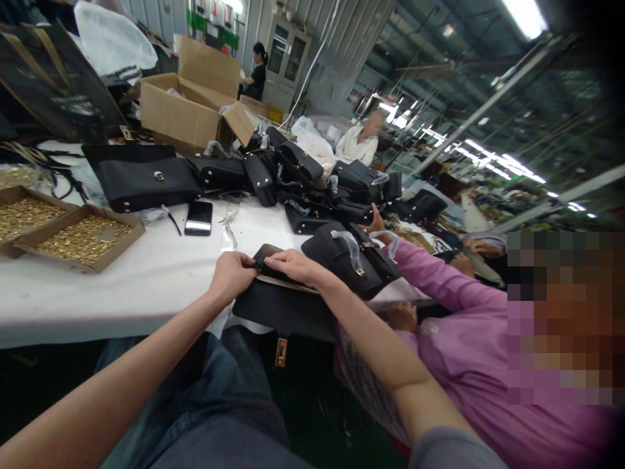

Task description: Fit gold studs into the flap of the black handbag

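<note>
White table (146, 280); hands (both closed) pinch bag (286, 306).

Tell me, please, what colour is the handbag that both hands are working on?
Black, with a gold clasp hanging below; the handbag shows in the head view.

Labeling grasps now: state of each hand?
Left hand: closed, pinching the black handbag at its top edge.
Right hand: closed on the same edge.

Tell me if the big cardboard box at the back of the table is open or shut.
Open. The cardboard box has its flaps up: one stands tall behind, another hangs out at the right corner. What it holds cannot be told.
</note>
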### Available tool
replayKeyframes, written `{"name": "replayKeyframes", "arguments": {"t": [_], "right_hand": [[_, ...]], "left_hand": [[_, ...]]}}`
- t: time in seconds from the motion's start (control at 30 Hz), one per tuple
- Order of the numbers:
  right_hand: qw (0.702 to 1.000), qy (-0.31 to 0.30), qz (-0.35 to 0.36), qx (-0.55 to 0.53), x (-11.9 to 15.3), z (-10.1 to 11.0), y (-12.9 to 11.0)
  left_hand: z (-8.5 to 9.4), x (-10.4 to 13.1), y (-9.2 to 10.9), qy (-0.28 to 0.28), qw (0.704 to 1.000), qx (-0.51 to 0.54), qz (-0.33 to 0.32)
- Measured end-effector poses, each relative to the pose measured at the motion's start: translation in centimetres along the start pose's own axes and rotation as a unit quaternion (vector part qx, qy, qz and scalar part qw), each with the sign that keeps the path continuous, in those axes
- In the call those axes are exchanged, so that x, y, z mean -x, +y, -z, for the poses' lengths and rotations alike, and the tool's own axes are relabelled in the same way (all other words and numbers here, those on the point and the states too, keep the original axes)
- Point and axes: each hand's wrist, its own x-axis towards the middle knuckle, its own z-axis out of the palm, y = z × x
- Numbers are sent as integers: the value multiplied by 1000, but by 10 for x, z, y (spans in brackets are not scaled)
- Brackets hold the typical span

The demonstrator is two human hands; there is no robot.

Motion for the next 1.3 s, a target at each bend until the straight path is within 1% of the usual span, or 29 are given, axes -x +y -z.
{"name": "replayKeyframes", "arguments": {"t": [0.17, 0.3, 0.4, 0.5, 0.63, 0.73, 0.87, 0.93, 1.17, 1.3], "right_hand": [[999, 30, 27, 12, 1, -6, -6], [998, 62, 30, -2, 0, -12, -7], [996, 82, 27, 2, -2, -18, -7], [993, 99, 45, 50, -3, -24, -12], [973, 121, 111, 164, -2, -30, -21], [963, 112, 141, 202, -1, -31, -25], [960, 102, 155, 211, -2, -29, -25], [958, 102, 162, 215, -2, -28, -25], [958, 95, 162, 217, -3, -27, -24], [957, 88, 165, 223, -5, -27, -21]], "left_hand": [[-1, -1, -3, 6, 1000, -5, -11], [-2, -3, -8, 9, 1000, -1, -16], [-3, -4, -12, 0, 1000, 3, -18], [-3, -4, -16, -8, 1000, 15, -15], [-4, -2, -17, -14, 999, 30, -14], [-3, 0, -16, -24, 999, 39, -14], [-1, 0, -18, -36, 998, 51, -10], [1, -1, -20, -51, 997, 61, -7], [11, -1, -18, -126, 987, 96, -7], [13, -2, -17, -133, 986, 101, -9]]}}
